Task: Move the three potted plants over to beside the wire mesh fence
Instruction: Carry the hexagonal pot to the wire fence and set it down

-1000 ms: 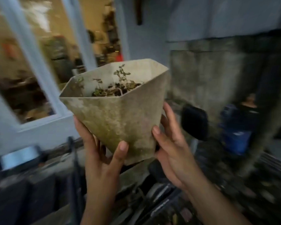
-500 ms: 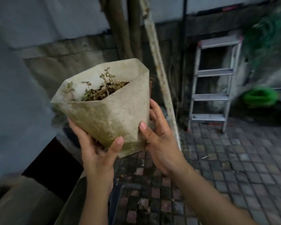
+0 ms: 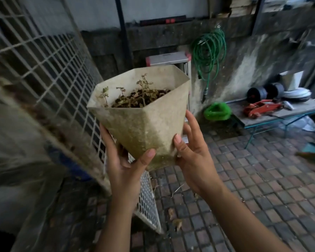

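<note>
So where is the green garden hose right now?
In the head view, the green hose hangs coiled on the back wall, right of the stepladder.

Both hands hold a potted plant (image 3: 144, 128) up in mid-air, a stained, angular pale pot with a few small sprigs in dark soil. The left hand (image 3: 124, 166) cups its narrow base, thumb on the front face; the right hand (image 3: 193, 157) grips the other side, fingers (image 3: 191, 120) reaching behind. The wire mesh fence (image 3: 53, 70) stands at the left. On the wall behind hangs a green garden hose (image 3: 209, 48), and a worktop (image 3: 284, 113) at the right carries a red tool (image 3: 260, 108). The floor (image 3: 262, 188) is brick-paved.
</note>
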Demonstrator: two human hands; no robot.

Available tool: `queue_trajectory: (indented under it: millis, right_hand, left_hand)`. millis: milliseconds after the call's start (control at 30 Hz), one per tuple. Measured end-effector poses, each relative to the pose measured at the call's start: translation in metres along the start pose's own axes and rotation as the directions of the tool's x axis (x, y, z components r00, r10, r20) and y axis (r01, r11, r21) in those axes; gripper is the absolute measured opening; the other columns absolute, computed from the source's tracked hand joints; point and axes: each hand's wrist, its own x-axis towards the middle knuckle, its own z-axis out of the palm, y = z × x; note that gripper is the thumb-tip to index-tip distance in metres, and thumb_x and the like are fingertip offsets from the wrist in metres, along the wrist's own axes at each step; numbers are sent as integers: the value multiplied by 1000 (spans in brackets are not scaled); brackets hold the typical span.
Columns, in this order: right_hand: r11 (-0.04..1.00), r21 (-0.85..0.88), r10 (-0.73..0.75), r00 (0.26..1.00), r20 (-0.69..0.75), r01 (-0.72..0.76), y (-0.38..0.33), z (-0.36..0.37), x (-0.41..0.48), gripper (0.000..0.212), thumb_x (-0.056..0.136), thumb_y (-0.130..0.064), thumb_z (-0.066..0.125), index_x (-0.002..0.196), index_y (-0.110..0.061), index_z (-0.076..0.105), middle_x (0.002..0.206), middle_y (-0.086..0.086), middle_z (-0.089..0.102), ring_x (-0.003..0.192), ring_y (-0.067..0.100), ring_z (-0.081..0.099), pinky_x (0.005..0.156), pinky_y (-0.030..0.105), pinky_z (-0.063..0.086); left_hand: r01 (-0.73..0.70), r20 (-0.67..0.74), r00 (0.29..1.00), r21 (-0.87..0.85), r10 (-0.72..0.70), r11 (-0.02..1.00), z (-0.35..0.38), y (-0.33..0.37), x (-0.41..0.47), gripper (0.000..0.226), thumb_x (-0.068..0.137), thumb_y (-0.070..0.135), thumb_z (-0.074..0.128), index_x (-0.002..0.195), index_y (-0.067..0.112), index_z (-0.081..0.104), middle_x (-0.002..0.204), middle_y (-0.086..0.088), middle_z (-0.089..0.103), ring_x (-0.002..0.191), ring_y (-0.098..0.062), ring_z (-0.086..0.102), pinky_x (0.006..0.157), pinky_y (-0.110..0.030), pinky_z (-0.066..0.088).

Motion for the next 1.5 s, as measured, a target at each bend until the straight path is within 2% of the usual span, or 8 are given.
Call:
queue_trajectory:
  millis: [233,567,700,900,1033,1167,1333,1500]
  right_hand:
    - [999,-50,0,991,-131,-6,8,-87,97,61,96,-14,61,147,-45,49,163,5,44,144,31,53,105,76,46]
    - [995,-98,-16,973,-229,-6,2,-191,235,59,99,-16,53,153,-38,40,164,6,43,145,33,51,109,78,41]
    - [994,-100,21,973,-231,-45,7,-237,286,56,97,-18,57,146,-45,47,162,3,47,143,32,54,106,77,44]
    - [993,-76,80,994,-71,-86,20,-328,370,61,92,-24,70,148,-36,49,163,13,43,148,36,47,117,65,41]
    - [979,-95,195,971,137,-183,25,-377,423,56,92,-41,78,139,-58,54,154,-9,55,141,20,56,101,46,57]
    - [954,-104,298,919,257,-280,40,-394,462,59,89,-44,80,141,-56,54,156,-11,54,139,17,59,91,37,61]
    - [910,-130,415,842,346,-395,81,-390,485,69,94,-31,74,155,-40,43,160,5,47,142,32,54,86,45,61]
    - [853,-180,518,752,408,-490,137,-372,494,102,78,-44,89,161,-30,33,163,14,44,142,40,52,94,60,57]
  left_hand:
    - [47,107,993,-66,-39,997,74,-92,80,110,76,42,92,154,66,18,165,30,36,152,-10,45,108,-30,54]
    - [75,178,982,-62,-62,995,170,-209,190,105,79,43,89,153,68,20,175,10,24,156,-15,39,119,-52,46]
    - [70,137,989,-86,-57,994,211,-253,221,105,77,24,83,155,63,24,171,16,34,153,-11,43,109,-31,53]
    - [24,-29,999,-62,-26,998,273,-327,251,110,73,18,84,158,58,26,170,1,37,153,-22,44,110,-38,54]
    - [39,-185,982,-38,-45,999,306,-361,261,115,73,13,86,161,54,23,170,-1,38,150,-22,48,104,-33,57]
    - [45,-337,941,27,-33,999,317,-383,264,118,72,13,88,160,56,23,171,8,35,151,-18,46,103,-38,58]
    - [87,-526,850,78,-33,993,301,-404,260,119,65,15,92,156,60,29,162,21,45,147,-8,50,104,-48,58]
    - [64,-554,833,115,10,991,269,-432,251,119,67,17,95,158,54,28,166,16,39,153,-19,44,105,-65,53]
